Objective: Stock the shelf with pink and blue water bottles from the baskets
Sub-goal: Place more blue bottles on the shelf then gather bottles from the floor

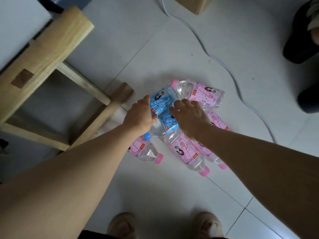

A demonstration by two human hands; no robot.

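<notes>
Several bottles lie in a heap on the tiled floor. Two have blue labels: the upper blue bottle (163, 100) and the lower blue bottle (166, 122), whose blue cap (147, 136) points toward me. Pink bottles lie around them: one at the back (205, 93), one front left (145, 150), one in front (184, 152). My left hand (139, 115) grips the upper blue bottle from its left side. My right hand (189, 116) reaches palm down over the heap, fingers curled on the far end of the lower blue bottle. No basket is in view.
A wooden frame (43, 49) stands at the left, one leg (119, 97) close to the bottles. A white cable (222, 64) runs across the floor on the right. Another person's dark shoe (300, 49) is far right. My feet (121, 225) are below.
</notes>
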